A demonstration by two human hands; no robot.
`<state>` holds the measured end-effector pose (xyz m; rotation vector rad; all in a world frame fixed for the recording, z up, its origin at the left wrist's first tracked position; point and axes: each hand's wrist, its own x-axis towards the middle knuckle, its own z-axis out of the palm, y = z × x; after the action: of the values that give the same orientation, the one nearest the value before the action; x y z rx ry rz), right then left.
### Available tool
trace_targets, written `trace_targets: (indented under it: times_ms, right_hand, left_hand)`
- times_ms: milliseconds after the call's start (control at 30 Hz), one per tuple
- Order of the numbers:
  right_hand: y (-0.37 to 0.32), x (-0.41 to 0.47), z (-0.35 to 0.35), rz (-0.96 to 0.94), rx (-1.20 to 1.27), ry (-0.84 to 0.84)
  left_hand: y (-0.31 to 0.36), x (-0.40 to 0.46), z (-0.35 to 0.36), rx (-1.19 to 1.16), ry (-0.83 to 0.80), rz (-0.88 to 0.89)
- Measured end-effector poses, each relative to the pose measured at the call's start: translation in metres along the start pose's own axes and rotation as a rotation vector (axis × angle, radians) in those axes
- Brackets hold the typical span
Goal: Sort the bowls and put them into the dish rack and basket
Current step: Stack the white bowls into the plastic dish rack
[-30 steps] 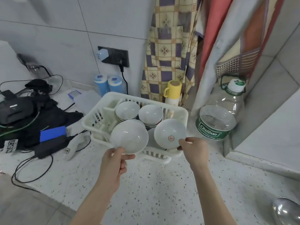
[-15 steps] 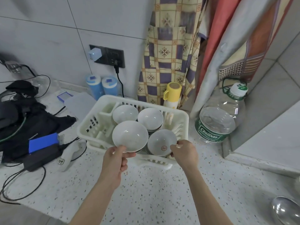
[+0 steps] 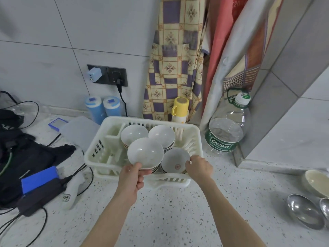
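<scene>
A home kitchen: a speckled terrazzo counter (image 3: 178,211), grey tiled wall (image 3: 53,41), white plastic dish rack (image 3: 92,155) holding white ceramic bowls (image 3: 161,135), and a hanging checked apron (image 3: 170,59).

We are seeing only our two forearms and hands, coming in from the six o'clock edge. Both forearms are showing bare, with no sleeve reaching into view. Our left hand (image 3: 130,179) and right hand (image 3: 199,168) are wearing nothing: no glove, ring, watch or band is showing on the fingers or wrists that we are able to make out.
</scene>
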<state>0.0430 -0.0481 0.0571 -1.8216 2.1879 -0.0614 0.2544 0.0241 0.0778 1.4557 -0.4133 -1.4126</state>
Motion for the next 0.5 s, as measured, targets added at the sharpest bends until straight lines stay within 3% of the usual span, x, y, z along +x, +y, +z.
trace_targets:
  times_ms: [300,433,500]
  right_hand:
    - [-0.014,-0.002,0.002,0.039,-0.251,-0.042]
    - [-0.008,-0.009,0.002,0.058,-0.112,0.047]
    - [-0.002,-0.013,0.004,0.066,0.117,0.125]
  left_hand:
    - [0.008,0.011,0.004,0.081,-0.110,0.022]
    - [0.009,0.019,0.012,0.123,-0.128,0.039]
    - [0.010,0.023,0.017,0.159,-0.136,0.042]
